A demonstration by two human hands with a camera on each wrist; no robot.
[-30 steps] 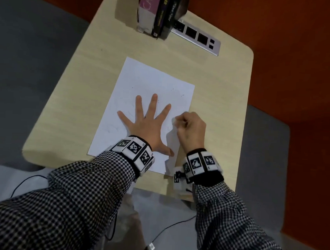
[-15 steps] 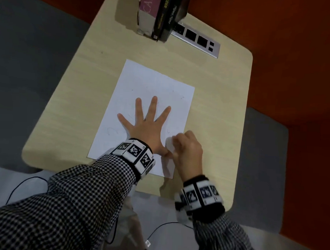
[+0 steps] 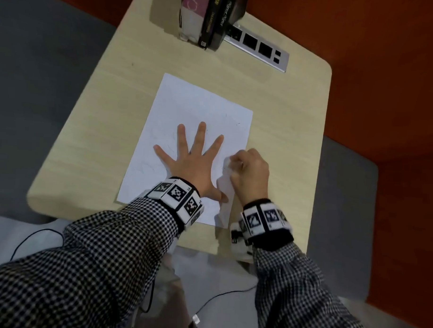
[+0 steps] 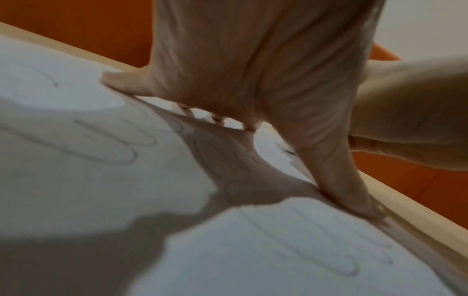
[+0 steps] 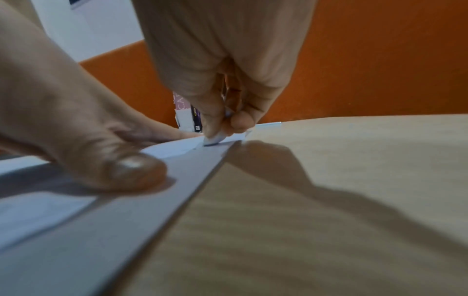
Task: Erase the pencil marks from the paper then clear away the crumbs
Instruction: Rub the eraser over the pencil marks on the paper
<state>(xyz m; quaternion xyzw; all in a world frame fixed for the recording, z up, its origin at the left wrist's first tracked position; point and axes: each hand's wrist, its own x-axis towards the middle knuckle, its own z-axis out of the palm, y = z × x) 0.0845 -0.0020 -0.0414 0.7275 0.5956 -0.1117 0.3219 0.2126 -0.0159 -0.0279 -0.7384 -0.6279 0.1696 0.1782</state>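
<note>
The left hand [image 3: 193, 160] presses the paper [image 3: 193, 106] flat with spread fingers; the right hand [image 3: 250, 173] pinches the eraser [image 5: 212, 140] near the paper's right edge.

A light wood worktop [image 3: 94, 125] with rounded corners stands on grey floor [image 3: 37, 66] before an orange wall [image 3: 385, 71]. At its far edge a few books [image 3: 210, 19] stand together, touching a silver socket strip [image 3: 261, 51] that runs toward the far right corner. Black cables [image 3: 36, 238] trail on the floor below the near edge.
</note>
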